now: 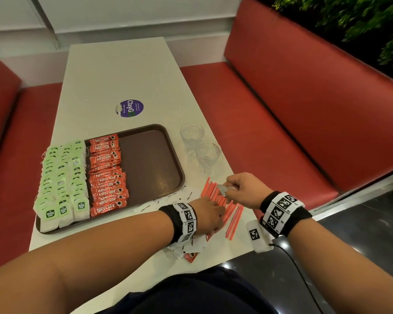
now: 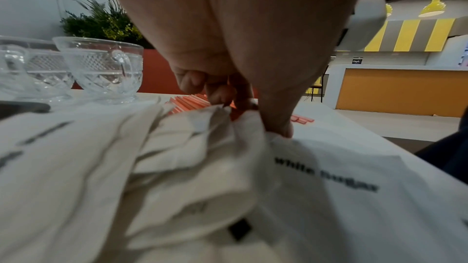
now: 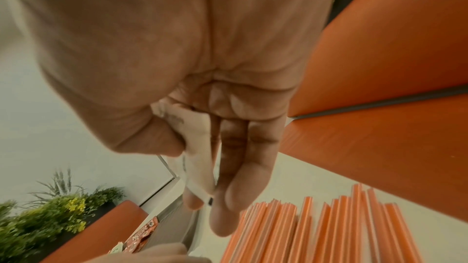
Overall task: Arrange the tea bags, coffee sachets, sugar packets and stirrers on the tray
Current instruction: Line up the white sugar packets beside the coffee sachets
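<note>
Fingers of the right hand (image 1: 238, 189) pinch a white sugar packet (image 3: 195, 147) between thumb and forefinger, held just above the orange stirrers (image 1: 222, 205) that lie in a loose fan on the desk (image 1: 123, 75) beside the tray (image 1: 150, 159). The left hand (image 1: 208, 214) reaches down with curled fingers (image 2: 217, 91) onto the heap of sugar packets (image 2: 202, 157) where it meets the stirrers; they appear to nip a packet's edge, though I cannot tell for certain.

On the tray, tea bags (image 1: 61, 177) fill the left columns and coffee sachets (image 1: 107, 173) stand in a column beside them; the right half is bare. One stray sachet (image 1: 191, 257) lies under the packets near the desk edge. So the sugar step looks to be in hand. The next move calls for carrying the gathered packets over the rim and setting them in a column next to the coffee.

Only the head view shows the tray's layout and the two glass cups (image 1: 200, 143). The right wrist view alone shows how the packet sits in the pinch, and the left wrist view gives the "white sugar" print.
</note>
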{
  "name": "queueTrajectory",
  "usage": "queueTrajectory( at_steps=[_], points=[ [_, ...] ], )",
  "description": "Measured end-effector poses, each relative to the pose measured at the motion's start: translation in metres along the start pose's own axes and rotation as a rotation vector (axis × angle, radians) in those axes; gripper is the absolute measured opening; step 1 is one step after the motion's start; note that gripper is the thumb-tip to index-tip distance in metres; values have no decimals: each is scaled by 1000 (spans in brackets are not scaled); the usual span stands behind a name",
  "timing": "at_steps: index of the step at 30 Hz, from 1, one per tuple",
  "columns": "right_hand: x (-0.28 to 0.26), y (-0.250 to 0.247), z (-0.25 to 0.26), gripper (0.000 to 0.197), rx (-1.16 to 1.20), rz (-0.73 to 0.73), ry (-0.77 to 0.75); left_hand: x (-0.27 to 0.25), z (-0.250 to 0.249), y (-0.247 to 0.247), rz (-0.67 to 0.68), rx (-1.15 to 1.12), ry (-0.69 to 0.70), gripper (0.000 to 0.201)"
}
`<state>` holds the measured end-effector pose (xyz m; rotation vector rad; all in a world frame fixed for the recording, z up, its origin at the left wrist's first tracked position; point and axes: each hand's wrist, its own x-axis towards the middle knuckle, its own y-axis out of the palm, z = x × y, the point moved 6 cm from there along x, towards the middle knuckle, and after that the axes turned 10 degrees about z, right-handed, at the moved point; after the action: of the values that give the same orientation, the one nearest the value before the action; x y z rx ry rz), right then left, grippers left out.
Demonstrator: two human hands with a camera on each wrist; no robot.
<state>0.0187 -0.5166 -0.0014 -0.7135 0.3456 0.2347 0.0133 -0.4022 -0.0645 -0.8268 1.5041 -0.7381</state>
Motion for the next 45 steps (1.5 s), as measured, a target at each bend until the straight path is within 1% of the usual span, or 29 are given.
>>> queueTrajectory(
  at_steps=[3, 7, 9, 11, 13, 15, 16, 17, 19, 20, 23, 24, 26, 28, 30, 31, 33, 34, 35, 37, 39, 40, 42, 43, 45],
  points=[
    [-1, -2, -8, 37, -17, -8, 30, -2, 2, -5, -55, 8, 18, 14],
    [1, -5, -21, 38, 29, -37, 31, -17, 9, -28, -180, -151, 52, 5],
    [4, -7, -22, 38, 33, -59, 42, -27, 17, -40, -201, -238, 30, 8],
    [6, -7, -17, 34, 62, -63, 25, -37, 30, -46, -191, -343, -42, 10],
    [9, -4, -7, 29, 8, -62, -26, -51, 44, -49, -206, -441, -123, 10],
    [14, 4, 3, 18, -40, -2, -68, -68, 57, -51, -251, -498, -182, 12],
    [16, 10, 7, 11, -22, 46, -81, -77, 64, -51, -277, -525, -212, 12],
    [18, 17, 11, 10, -8, 97, -88, -85, 71, -49, -304, -552, -244, 11],
    [26, 28, 20, 22, -20, 151, -106, -105, 86, -47, -373, -611, -315, 11],
    [30, 33, 25, 24, -45, 153, -120, -116, 92, -46, -426, -642, -351, 10],
    [45, 38, 46, 17, -177, 91, -180, -149, 108, -44, -615, -739, -447, 10],
    [51, 39, 53, 16, -186, 78, -203, -159, 112, -42, -652, -761, -478, 10],
    [62, 42, 69, 16, -203, 79, -253, -178, 120, -34, -683, -766, -543, 9],
    [71, 46, 85, 17, -281, 103, -301, -195, 125, -26, -678, -714, -611, 1],
    [80, 53, 104, 20, -396, 116, -360, -205, 126, -19, -640, -636, -646, 14],
    [84, 57, 114, 21, -437, 120, -385, -207, 126, -16, -617, -604, -649, 18],
    [93, 65, 133, 22, -477, 133, -415, -210, 124, -13, -580, -524, -653, 12],
    [98, 68, 140, 21, -483, 135, -426, -214, 125, -10, -583, -490, -671, 10],
    [102, 70, 144, 20, -472, 132, -420, -220, 129, -6, -593, -478, -703, 8],
    [110, 70, 149, 18, -358, 122, -366, -238, 139, 9, -599, -503, -826, 7],
    [113, 68, 149, 21, -206, 131, -302, -256, 151, 34, -549, -543, -967, 8],
    [115, 67, 149, 17, -158, 135, -298, -263, 155, 48, -505, -577, -1019, 7],
    [115, 66, 150, 6, -134, 133, -301, -271, 159, 75, -381, -643, -1079, 4],
    [114, 66, 150, 8, -139, 131, -297, -273, 159, 88, -325, -670, -1091, 4],
    [116, 66, 147, 14, -155, 129, -289, -274, 156, 108, -272, -744, -1094, 5]
  ],
)
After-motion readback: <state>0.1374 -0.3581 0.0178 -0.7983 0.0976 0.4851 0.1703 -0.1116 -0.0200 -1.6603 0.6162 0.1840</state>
